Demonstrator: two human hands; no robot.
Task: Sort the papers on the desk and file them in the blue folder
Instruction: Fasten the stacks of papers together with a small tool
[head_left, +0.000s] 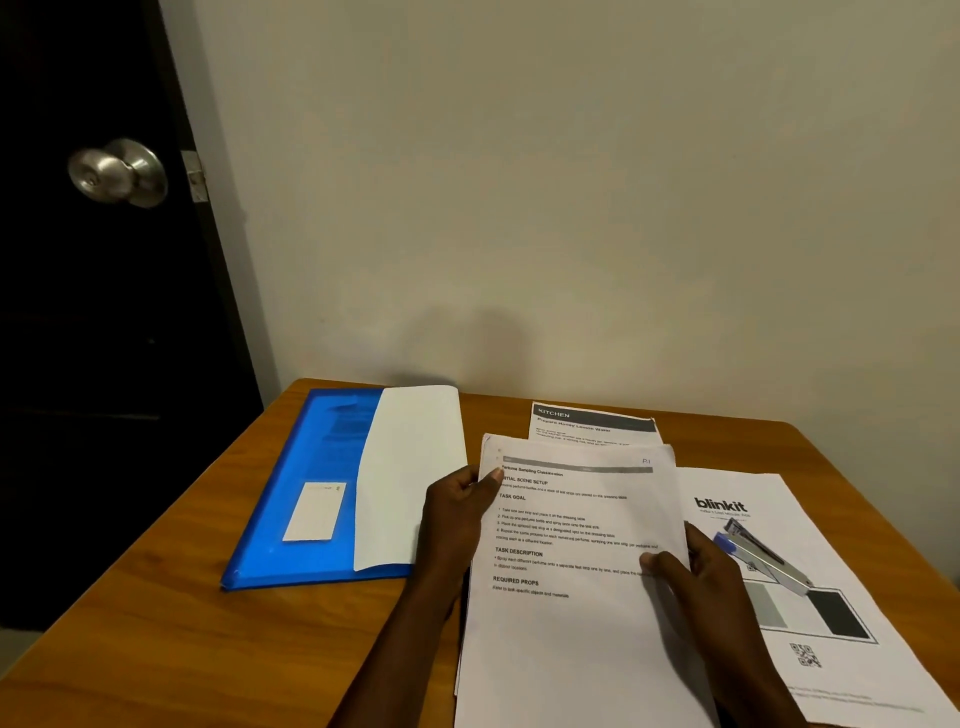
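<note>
I hold a stack of printed papers (576, 551) between both hands over the desk. My left hand (460, 514) grips the stack's left edge near the top, thumb on the front page. My right hand (701, 577) grips the right edge, thumb pressed on the text. The blue folder (306, 483) lies flat at the left, with a blank white sheet (410, 467) lying partly over its right side. A sheet headed "KITCHEN" (592, 423) shows behind the stack. A "blinkit" sheet (810, 597) lies at the right.
A stapler (761, 558) with a blue end rests on the blinkit sheet, close to my right hand. The wooden desk (156, 623) meets a plain wall at the back. A dark door with a metal knob (119, 171) stands to the left.
</note>
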